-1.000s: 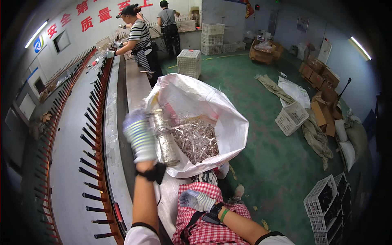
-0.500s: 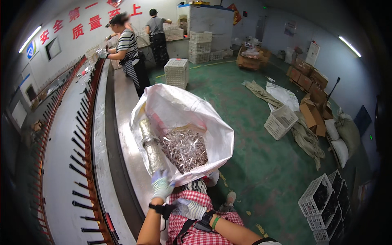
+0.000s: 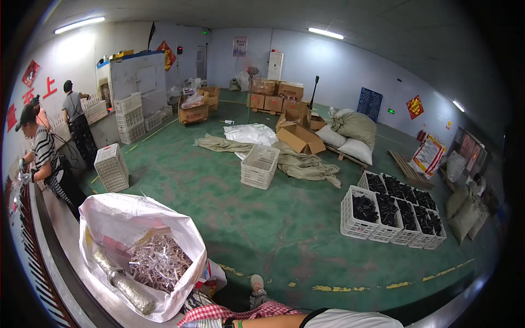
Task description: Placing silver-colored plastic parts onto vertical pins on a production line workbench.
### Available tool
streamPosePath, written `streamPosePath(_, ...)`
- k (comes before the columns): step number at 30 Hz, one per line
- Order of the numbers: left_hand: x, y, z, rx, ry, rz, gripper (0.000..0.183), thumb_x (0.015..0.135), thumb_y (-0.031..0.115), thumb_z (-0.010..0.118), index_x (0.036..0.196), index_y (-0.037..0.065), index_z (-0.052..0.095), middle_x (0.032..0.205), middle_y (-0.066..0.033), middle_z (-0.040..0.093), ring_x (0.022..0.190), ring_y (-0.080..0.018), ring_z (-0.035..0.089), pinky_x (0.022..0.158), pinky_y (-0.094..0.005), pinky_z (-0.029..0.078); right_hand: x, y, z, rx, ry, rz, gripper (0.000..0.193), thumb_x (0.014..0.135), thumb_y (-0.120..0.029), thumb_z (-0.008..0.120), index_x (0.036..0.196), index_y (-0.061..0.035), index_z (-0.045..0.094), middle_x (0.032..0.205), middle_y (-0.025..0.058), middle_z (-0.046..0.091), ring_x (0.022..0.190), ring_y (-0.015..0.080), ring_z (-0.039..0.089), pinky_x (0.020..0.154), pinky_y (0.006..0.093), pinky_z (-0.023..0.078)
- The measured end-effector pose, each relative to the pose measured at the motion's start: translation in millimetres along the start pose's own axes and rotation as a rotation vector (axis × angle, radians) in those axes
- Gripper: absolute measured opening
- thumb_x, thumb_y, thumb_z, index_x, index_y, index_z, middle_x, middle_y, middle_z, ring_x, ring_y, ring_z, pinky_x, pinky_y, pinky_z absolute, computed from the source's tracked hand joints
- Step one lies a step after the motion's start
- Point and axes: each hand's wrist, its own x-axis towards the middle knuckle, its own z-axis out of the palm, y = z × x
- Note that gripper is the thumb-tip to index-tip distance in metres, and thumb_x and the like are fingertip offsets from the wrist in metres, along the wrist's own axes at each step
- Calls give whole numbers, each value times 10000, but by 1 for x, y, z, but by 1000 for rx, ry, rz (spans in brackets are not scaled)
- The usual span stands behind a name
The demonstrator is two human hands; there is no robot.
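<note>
A large white woven sack [image 3: 199, 246] gapes open at the lower left, beside the metal ledge of the line. Many small, clear, shiny plastic-looking pieces [image 3: 158, 262] fill its middle. Along the sack's left inner side leans a long, rough, silvery wrapped tube [image 3: 131, 290]. My right forearm, with a dark wrist strap and green band, lies along the bottom edge over my red checked apron [image 3: 268, 310]. Only a pale gloved bit of my right hand [image 3: 203, 323] shows near the sack; its fingers are cut off. My left hand is out of the picture.
Several white crates of black parts [image 3: 361, 210] stand at right. A lone white crate [image 3: 260, 167] sits by crumpled cloth [image 3: 306, 164]; cardboard boxes [image 3: 301, 136] are behind. Two co-workers [image 3: 46, 142] [image 3: 74, 106] stand at far left, near an upturned crate [image 3: 112, 167].
My view has swung to the right, so the sack now appears farther left and lower. My left hand has left the picture, and my right hand has mostly slipped below its edge.
</note>
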Motion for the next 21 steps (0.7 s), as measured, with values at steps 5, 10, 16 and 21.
streamPosePath(5, 2, -2, -4, -38, -14, -7, 950, 737, 748, 324, 1312, -9, 306, 1249, -343, 373, 1106, -503, 419, 873, -588, 377, 7, -2, -9, 21, 15, 38, 383, 930, -294, 377, 1088, 29, 510, 1000, 124, 604, 919, 224, 573, 860, 354, 442)
streamPosePath(10, 8, 10, -36, -133, -103, -62, 750, 719, 548, 487, 1262, 38, 404, 1288, -234, 395, 1196, -418, 353, 975, -501, 299, 9, -6, -15, -77, 19, -41, 399, 936, -284, 344, 1147, 34, 460, 1104, 140, 536, 1016, 237, 515, 926, 371, 389)
streamPosePath(16, 10, 16, -33, -348, -186, -181, 746, 680, 472, 595, 1287, 85, 397, 1363, -221, 299, 1273, -419, 234, 1008, -549, 224, 6, -10, -25, -130, 113, 11, 401, 934, -264, 326, 1228, -7, 416, 1266, 147, 442, 1165, 250, 431, 1024, 388, 305)
streamPosePath(21, 24, 15, -13, -441, -238, -334, 772, 752, 477, 502, 1371, 95, 244, 1439, -190, 132, 1319, -421, 70, 989, -639, 92, 7, -8, 5, -266, 157, 67, 443, 919, -298, 360, 1247, -2, 399, 1310, 165, 400, 1220, 304, 368, 1065, 443, 237)
